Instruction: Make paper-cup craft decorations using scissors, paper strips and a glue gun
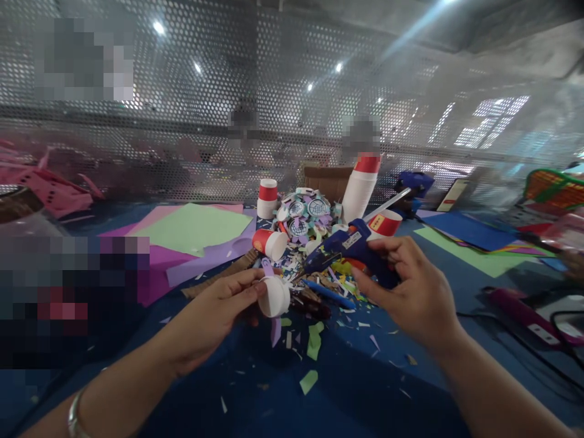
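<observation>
Between the thumb and fingers of my left hand (239, 297) is a small white paper cup piece (277, 297) with purple paper strips attached. My right hand (413, 280) grips a blue hot glue gun (335, 248), a clear glue stick (387, 204) sticking out of its back. The gun's nozzle points at the white cup piece, close to its edge; I cannot tell whether they touch. Below the gun lie a blue pen (328, 294) and a dark-handled tool (311, 307). Behind it is a pile of decorated round paper pieces (303, 213).
Paper scraps (314, 340) litter the blue table. A red and white paper cup (269, 243) lies beyond my left hand; a tall cup stack (361, 188) leans at the back. Coloured paper sheets (194, 228) lie left, more sheets (474, 231) right. A purple power strip (529, 316) with cables lies right.
</observation>
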`<state>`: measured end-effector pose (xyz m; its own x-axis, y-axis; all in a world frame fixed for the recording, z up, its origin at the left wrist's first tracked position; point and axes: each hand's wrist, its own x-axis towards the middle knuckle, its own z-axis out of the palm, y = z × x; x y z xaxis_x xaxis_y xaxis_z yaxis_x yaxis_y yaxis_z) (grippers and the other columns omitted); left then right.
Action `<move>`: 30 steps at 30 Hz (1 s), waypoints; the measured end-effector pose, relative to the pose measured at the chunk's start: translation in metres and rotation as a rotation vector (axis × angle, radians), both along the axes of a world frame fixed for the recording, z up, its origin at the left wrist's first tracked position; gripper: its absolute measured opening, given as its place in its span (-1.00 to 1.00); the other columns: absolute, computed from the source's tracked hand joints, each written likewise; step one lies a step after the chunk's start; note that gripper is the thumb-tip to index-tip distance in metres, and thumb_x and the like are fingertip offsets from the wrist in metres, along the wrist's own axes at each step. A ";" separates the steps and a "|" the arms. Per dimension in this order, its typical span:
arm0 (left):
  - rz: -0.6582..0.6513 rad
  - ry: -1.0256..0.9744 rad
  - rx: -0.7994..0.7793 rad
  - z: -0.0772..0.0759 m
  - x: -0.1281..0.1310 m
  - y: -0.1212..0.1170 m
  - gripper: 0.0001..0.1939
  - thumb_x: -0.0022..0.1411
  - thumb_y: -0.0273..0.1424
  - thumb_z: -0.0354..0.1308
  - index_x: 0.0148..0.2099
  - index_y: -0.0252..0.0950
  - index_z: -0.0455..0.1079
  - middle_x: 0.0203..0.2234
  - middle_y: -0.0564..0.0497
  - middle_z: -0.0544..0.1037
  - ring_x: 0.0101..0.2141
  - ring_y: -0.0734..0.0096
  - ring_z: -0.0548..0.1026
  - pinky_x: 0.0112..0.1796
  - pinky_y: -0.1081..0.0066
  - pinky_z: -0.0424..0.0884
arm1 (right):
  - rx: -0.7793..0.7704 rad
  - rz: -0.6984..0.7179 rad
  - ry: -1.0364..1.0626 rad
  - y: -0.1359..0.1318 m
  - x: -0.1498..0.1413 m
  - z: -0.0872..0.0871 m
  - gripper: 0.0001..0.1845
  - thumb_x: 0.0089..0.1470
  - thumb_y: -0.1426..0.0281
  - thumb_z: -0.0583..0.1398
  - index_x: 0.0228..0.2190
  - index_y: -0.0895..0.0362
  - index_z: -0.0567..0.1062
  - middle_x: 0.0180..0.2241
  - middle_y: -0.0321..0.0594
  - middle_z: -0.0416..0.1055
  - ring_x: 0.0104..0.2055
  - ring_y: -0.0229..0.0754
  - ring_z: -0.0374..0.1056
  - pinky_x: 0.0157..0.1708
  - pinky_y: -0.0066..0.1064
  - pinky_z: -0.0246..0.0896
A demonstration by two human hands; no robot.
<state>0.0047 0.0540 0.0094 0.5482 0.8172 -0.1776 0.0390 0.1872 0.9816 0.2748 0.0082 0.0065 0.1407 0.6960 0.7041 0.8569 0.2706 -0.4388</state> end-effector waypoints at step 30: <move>0.006 0.072 0.017 0.001 0.000 0.000 -0.71 0.31 -0.19 0.09 -0.06 -0.26 0.44 -0.17 -0.04 0.48 -0.22 0.30 0.31 -0.24 0.34 0.22 | -0.021 0.011 -0.101 -0.005 -0.001 0.000 -0.69 0.09 0.17 0.25 -0.17 0.05 0.41 -0.26 -0.16 0.55 -0.33 -0.09 0.51 -0.34 -0.32 0.43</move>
<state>0.0050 0.0539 0.0103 0.5295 0.8239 -0.2022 0.1085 0.1706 0.9793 0.2733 0.0028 0.0069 0.0620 0.7116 0.6998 0.8940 0.2721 -0.3559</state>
